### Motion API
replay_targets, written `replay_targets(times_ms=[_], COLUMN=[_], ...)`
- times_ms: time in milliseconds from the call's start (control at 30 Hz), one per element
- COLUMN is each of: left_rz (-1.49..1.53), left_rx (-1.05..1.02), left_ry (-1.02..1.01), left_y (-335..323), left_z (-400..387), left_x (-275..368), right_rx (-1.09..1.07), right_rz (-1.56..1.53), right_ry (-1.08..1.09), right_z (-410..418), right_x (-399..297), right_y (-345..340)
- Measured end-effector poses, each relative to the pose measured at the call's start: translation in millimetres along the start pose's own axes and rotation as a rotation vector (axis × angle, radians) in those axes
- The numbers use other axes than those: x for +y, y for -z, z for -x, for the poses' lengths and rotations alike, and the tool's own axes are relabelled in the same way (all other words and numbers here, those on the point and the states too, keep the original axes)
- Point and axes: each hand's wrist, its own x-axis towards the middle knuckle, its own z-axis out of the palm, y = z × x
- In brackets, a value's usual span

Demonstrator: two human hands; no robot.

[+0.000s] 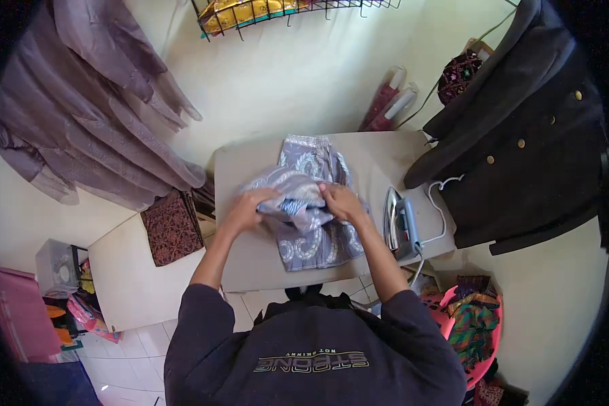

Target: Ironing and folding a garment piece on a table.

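My left hand and my right hand both grip a bunched grey garment with a pale pattern, raised over the board and blurred by motion. Beneath it, grey patterned shorts or a skirt lie flat, their gathered elastic waistband towards the wall. Part of this lower garment is hidden by the bunched cloth and my hands. Whether the two cloths are one piece I cannot tell. To the right of my right hand, a blue-grey clothes iron rests on the padded ironing surface, its metal soleplate facing left.
A folded dark red patterned cloth lies on a white table at left. Mauve garments and a black coat with gold buttons hang at the sides. A pink laundry basket holds clothes. The iron's cord loops at right.
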Motion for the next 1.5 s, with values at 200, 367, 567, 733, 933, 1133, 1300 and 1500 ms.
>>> replay_targets(times_ms=[200,367,567,733,933,1133,1300,1500], left_rz=[-0.138,-0.274,-0.193,0.042,-0.263,-0.382,-0.306,-0.243], left_rx=[-0.301,-0.357,-0.574,-0.551,-0.044,-0.070,-0.010,-0.053], left_ry=[-0.130,-0.144,-0.032,0.035,-0.049,0.013,-0.049,-0.089], left_y=[-37,-33,-8,11,-79,-140,-140,-127], left_z=[56,65,46,-2,-52,-24,-24,-25], left_x=[-5,15,28,44,57,29,31,82], right_rx=[0.185,0.436,0.222,0.319,0.427,0.602,0.525,0.560], right_rz=[0.076,0.377,0.216,0.208,0.293,0.006,-0.188,-0.017], right_ry=[0.210,0.146,-0.073,-0.038,-0.032,0.042,-0.126,0.050], right_z=[14,-8,-13,-14,-14,-28,-44,-40], right_x=[21,22,53,58,57,55,57,51], right_y=[-14,6,-17,-29,-42,-23,-22,-21])
